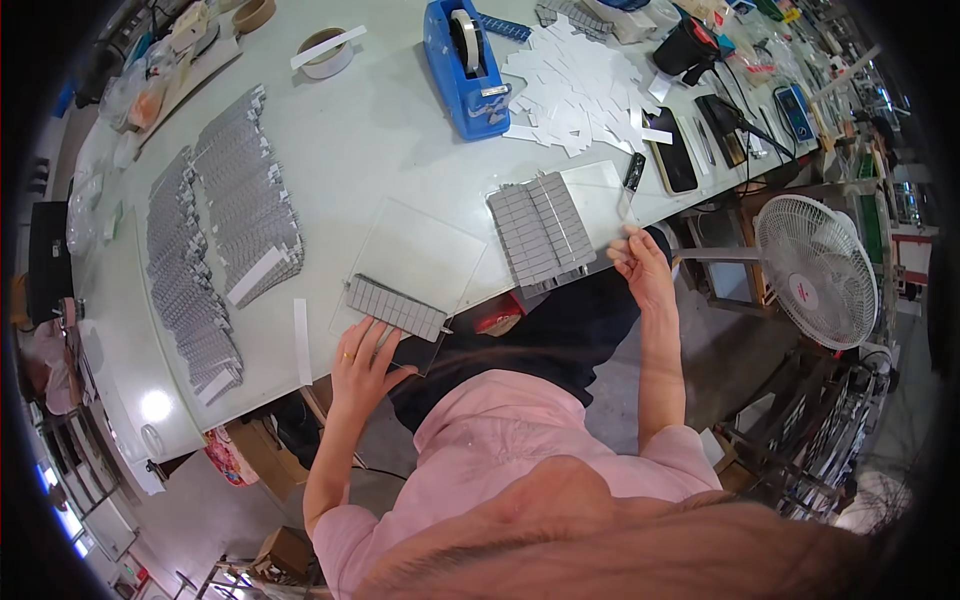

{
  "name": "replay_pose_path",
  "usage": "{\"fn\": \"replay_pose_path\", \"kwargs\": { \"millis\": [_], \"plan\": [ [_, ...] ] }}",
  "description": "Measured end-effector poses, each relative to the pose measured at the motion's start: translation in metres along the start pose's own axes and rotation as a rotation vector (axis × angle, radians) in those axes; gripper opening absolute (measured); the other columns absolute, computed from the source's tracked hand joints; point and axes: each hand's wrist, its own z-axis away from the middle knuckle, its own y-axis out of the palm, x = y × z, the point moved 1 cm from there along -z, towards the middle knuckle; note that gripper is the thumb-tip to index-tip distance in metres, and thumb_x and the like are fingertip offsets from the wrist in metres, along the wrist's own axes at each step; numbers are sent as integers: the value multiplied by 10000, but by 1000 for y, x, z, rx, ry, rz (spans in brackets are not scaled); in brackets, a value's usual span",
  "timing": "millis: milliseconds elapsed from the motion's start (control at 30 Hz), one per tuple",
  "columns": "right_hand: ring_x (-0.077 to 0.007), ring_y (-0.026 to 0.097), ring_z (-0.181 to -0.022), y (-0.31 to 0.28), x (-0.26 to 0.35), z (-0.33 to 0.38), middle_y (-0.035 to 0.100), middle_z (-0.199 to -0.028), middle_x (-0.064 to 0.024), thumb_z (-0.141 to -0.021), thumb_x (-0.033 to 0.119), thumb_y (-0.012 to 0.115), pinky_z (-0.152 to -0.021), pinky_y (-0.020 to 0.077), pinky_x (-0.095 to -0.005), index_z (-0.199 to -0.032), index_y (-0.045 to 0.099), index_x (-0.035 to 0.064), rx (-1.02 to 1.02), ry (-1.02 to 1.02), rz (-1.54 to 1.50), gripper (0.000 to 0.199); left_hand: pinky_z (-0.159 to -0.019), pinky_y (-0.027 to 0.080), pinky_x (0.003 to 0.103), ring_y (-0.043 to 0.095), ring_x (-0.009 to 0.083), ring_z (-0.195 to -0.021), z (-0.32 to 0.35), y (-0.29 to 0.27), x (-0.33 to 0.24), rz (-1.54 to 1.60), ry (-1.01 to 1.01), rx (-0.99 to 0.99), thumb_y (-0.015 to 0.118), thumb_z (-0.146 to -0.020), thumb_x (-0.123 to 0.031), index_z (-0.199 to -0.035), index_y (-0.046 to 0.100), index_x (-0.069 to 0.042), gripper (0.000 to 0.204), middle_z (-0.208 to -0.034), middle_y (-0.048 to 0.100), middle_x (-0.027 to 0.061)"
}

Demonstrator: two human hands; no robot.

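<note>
My left hand (364,368) rests at the near edge of a small grey panel (395,307) marked into rectangles. Its fingertips touch the panel, and its fingers are spread with the thumb apart. Beneath the panel is a clear flat sheet (425,240). Off the table's right edge, my right hand (645,270) is raised with thumb and fingers drawn together; whatever they pinch is too small to make out. Nearest to it lie a stack of grey gridded panels (540,230) and a small black piece (634,172) with something clear below it.
Rows of overlapping grey strips (245,190) cover the table's left. A blue tape dispenser (465,80) and a pile of white slips (575,85) stand at the back. A phone (675,160) lies to the right, and a white fan (815,270) stands beyond the edge.
</note>
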Motion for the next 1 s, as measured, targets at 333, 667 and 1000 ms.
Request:
{"fn": "replay_pose_path", "kwargs": {
  "millis": [333, 667, 1000],
  "plan": [
    [-154, 690, -804, 2, -5, 5, 691, -943, -87, -978, 198, 529, -649, 545, -220, -1145, 561, 48, -32, 6, -7, 226, -950, 447, 473, 481, 284, -1216, 5, 4, 1, 6, -12, -13, 794, -660, -399, -1186, 599, -123, 624, -1246, 530, 71],
    [-146, 682, -795, 3, -7, 3, 691, -928, -89, -963, 219, 569, -664, 547, -213, -1044, 592, 42, -76, 3, -20, 197, -947, 448, 475, 490, 287, -1206, 6, 5, 2, 11, -17, -11, 799, -663, -385, -1180, 592, -120, 617, -1245, 526, 74],
    [-149, 677, -811, 3, -11, -1, 689, -946, -101, -961, 228, 573, -658, 540, -211, -1028, 594, 42, -99, 14, -20, 199, -800, 461, 416, 581, 280, -975, 29, -10, -28, 175, -119, -223, 821, -677, -302, -949, 625, -104, 389, -1063, 584, 63]
  ]
}}
